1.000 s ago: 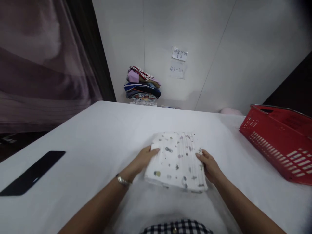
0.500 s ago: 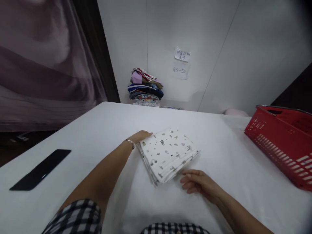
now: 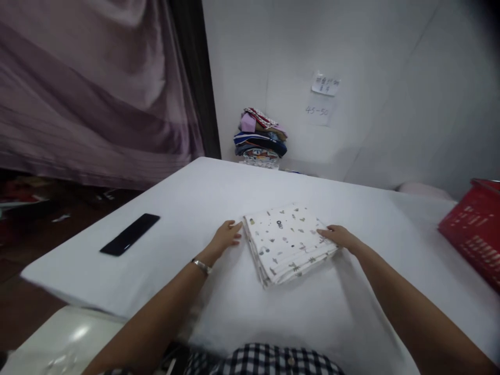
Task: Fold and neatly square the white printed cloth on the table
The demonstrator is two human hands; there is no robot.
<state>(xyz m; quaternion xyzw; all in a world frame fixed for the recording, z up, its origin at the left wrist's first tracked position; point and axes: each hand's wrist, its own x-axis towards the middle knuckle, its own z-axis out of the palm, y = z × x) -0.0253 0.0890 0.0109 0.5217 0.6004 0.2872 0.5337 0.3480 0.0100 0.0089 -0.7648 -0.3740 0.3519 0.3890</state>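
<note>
A folded white cloth [image 3: 287, 239] printed with small plants and shapes lies flat on the white table, its layered edges showing at the front and left. Just off its left edge is my left hand [image 3: 225, 238], fingers apart and holding nothing. My right hand [image 3: 339, 236] grips the cloth's right corner, with fingers over the top surface; what lies beneath the hand is hidden.
A black flat slab [image 3: 130, 234] rests on the left of the white table [image 3: 219, 187]. At the right edge stands a red basket [image 3: 474, 229]. Stacked folded fabrics [image 3: 260, 138] are beyond the far edge, against the wall. A mauve curtain [image 3: 117, 94] hangs at left.
My left hand has come off the cloth's left edge. My right hand has moved from in front of the cloth onto its right corner. The view has swung left.
</note>
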